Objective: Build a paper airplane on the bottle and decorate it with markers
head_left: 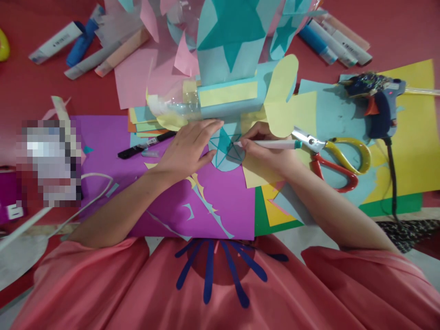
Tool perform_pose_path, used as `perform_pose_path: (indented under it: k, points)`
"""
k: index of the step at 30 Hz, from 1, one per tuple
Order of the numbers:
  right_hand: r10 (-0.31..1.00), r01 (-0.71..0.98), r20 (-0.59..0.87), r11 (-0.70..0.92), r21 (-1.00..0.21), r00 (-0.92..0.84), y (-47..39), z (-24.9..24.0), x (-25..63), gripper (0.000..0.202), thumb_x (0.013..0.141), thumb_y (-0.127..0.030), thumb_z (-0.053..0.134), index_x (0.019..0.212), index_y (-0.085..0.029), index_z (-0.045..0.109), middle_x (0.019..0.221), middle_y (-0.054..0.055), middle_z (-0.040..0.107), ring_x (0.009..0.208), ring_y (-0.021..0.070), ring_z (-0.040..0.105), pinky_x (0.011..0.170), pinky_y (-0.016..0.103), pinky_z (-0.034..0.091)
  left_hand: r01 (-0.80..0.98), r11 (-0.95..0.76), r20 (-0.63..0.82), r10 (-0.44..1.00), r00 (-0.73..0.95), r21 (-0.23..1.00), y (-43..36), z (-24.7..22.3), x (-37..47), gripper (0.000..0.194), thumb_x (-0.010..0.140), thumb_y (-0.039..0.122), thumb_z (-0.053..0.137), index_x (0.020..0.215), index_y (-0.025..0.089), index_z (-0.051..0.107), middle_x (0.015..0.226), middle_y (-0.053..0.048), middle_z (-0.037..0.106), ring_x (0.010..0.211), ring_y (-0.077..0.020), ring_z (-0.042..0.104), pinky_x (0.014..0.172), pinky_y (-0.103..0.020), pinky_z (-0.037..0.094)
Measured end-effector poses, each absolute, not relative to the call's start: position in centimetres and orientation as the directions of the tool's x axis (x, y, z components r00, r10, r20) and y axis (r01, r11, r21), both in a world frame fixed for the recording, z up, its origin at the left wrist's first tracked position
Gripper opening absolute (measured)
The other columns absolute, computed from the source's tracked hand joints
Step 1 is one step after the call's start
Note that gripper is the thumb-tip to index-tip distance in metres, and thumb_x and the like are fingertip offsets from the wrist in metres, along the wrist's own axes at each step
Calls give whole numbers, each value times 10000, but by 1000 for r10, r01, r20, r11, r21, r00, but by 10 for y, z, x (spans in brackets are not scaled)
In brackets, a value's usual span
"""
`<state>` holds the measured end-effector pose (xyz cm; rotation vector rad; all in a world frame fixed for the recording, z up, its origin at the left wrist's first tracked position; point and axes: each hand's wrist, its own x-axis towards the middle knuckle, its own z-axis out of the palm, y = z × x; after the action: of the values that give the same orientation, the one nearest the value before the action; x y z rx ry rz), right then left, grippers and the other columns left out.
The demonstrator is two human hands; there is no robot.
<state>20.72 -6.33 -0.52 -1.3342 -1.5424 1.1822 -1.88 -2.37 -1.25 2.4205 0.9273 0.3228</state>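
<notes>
A light blue paper piece with a rounded end [232,160] lies in front of me, a star outlined on it and partly filled in teal. My left hand [189,149] rests flat on its left side, thumb apart from the fingers. In my right hand [270,151] is a white marker [280,144] with a teal end, its tip at the star. A black marker [147,144] lies beside my left hand. Just beyond both hands, a clear plastic bottle [175,98] wrapped in blue paper lies on its side.
Scissors [338,160] with red and yellow handles and a glue gun [381,103] lie to the right. Several markers [117,52] are at the back left, others [335,39] at the back right. Paper scraps [202,197] cover the purple sheet [233,197]. A blurred object [51,160] stands left.
</notes>
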Motion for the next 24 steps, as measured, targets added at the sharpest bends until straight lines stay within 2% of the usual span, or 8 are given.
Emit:
perform_pose_path:
  k: [6, 12, 16, 24]
  points:
    - [984, 343, 20, 80, -936, -176, -62, -9, 208, 140, 790, -227, 611, 669, -230, 541, 633, -25, 555, 615, 119, 505, 600, 302, 398, 548, -641, 35, 666, 745, 538, -23, -12, -19, 532, 949, 302, 460, 1449, 131, 398, 1474, -133, 496, 1349, -286, 478, 1121, -472, 391]
    - [976, 294, -62, 3, -956, -211, -65, -10, 207, 151, 808, -265, 613, 680, -209, 556, 631, -17, 575, 599, 113, 524, 577, 288, 401, 547, -634, 44, 674, 738, 546, -23, -13, -19, 521, 953, 306, 452, 1446, 145, 408, 1465, -125, 506, 1349, -287, 482, 1125, -480, 382]
    - [987, 319, -33, 19, -947, -158, -65, -7, 206, 159, 803, -214, 604, 663, -216, 529, 629, -19, 552, 614, 119, 507, 621, 303, 404, 534, -640, 47, 664, 747, 552, -23, -13, -19, 527, 951, 302, 456, 1442, 117, 411, 1454, -148, 510, 1345, -298, 482, 1120, -486, 387]
    - [987, 363, -69, -11, -932, -147, -64, -6, 207, 175, 792, -181, 624, 652, -217, 524, 613, -28, 531, 607, 117, 481, 607, 298, 384, 547, -619, 36, 680, 732, 564, -24, -14, -18, 530, 937, 296, 491, 1448, 178, 410, 1462, -117, 506, 1344, -291, 480, 1120, -491, 384]
